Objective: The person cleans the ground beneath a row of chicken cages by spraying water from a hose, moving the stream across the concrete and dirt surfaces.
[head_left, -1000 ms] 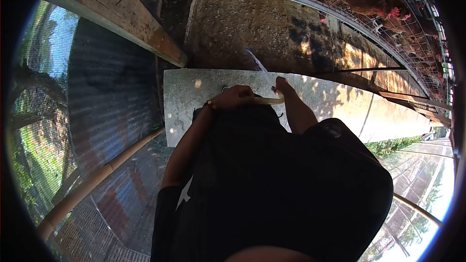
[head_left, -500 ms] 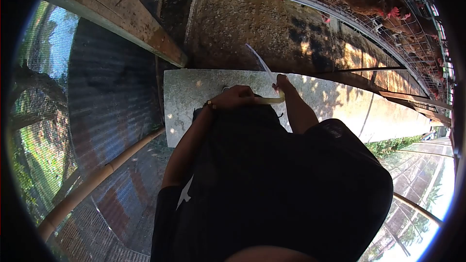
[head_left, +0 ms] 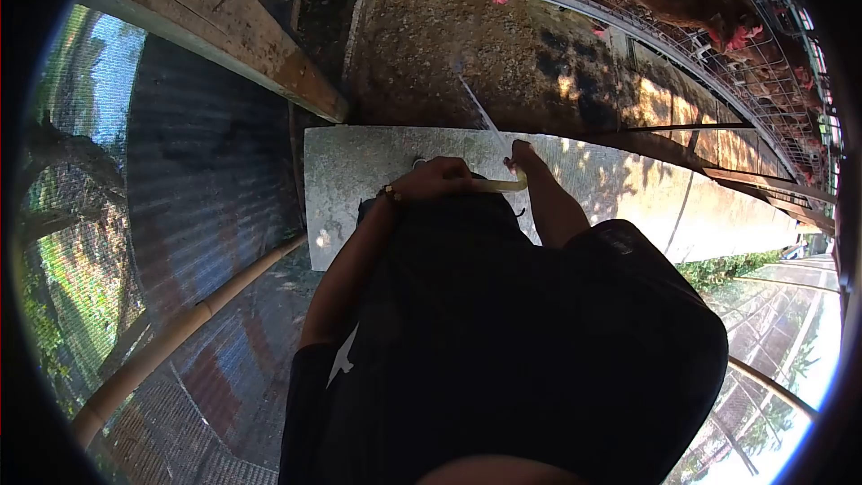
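Note:
A pale yellowish hose (head_left: 499,186) runs between my two hands in front of my dark shirt. My left hand (head_left: 438,177), with a band at the wrist, is closed around one length of it. Near the hose's end, my right hand (head_left: 523,157) grips it where it bends upward. From that end a thin jet of water (head_left: 481,110) shoots forward over the dark ground. The nozzle end is mostly hidden by my right fingers.
Beneath me runs a concrete walkway (head_left: 359,162). Wire cages (head_left: 664,27) with brown hens curve along the top right. A wooden post (head_left: 233,27) slants at upper left, with a bamboo pole (head_left: 197,316) and metal sheets (head_left: 215,144) at left.
The water jet looks thinner and its far part has shifted slightly. A hen's red comb now shows below the cage at the top. Both hands stay almost in place.

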Demonstrator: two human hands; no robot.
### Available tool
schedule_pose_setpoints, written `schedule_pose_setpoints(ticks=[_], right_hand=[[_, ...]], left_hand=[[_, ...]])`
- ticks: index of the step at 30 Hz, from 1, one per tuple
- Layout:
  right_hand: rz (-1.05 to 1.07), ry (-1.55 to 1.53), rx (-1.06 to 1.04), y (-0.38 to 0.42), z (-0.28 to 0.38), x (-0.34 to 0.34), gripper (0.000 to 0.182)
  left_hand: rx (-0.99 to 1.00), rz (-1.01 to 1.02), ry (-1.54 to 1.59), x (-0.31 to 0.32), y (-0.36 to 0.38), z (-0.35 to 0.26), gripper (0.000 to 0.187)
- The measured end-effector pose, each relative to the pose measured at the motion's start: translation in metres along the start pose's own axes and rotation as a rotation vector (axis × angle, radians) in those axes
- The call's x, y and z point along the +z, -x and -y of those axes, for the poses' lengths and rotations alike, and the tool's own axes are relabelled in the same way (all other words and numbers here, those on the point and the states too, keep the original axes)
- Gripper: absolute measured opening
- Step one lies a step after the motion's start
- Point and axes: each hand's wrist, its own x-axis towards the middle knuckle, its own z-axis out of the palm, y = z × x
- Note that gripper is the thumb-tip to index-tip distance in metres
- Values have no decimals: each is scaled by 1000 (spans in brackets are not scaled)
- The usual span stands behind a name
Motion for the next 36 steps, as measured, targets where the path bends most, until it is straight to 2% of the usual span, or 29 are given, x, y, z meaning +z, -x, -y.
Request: schedule_pose_setpoints(ticks=[6, 8, 11, 14, 17, 19, 21, 23, 26, 29, 31, 33, 36], right_hand=[[46, 36, 9, -29, -10, -3, 29], [-13, -156, 34, 22, 4, 7, 29], [69, 9, -31, 24, 14, 6, 15], [-105, -361, 179, 18, 15, 10, 29], [-133, -179, -4, 34, 18, 12, 29], [-48, 87, -131, 23, 17, 6, 29], [-46, 89, -126, 19, 19, 4, 28], [-126, -173, 11, 20, 23, 5, 28], [-74, 9, -129, -2, 18, 1, 36], [-55, 3, -209, 2, 20, 1, 39], [-94, -26, -110, 1, 29, 2, 35], [-86, 9, -99, 4, 34, 1, 33], [-57, 48, -173, 18, 36, -1, 33]], left_hand=[[-16, 3, -3, -2, 1, -8, 34], [-10, 6, 15, -1, 0, -5, 35], [-17, 10, 3, -3, 1, -8, 36], [-19, 5, -8, -3, 0, -7, 36], [-20, 0, -21, -3, -2, -2, 36], [-18, 0, -23, -2, -2, -3, 35], [-21, 7, -23, -3, -2, -5, 34], [-27, 19, -21, -4, -2, -7, 34], [-30, 20, -20, -5, -2, -6, 34], [-36, 18, -21, -5, -2, -5, 34], [-33, 20, -15, -5, -2, -5, 34], [-25, 23, -11, -5, -2, -4, 34], [-17, 24, -13, -6, -3, 0, 34]])
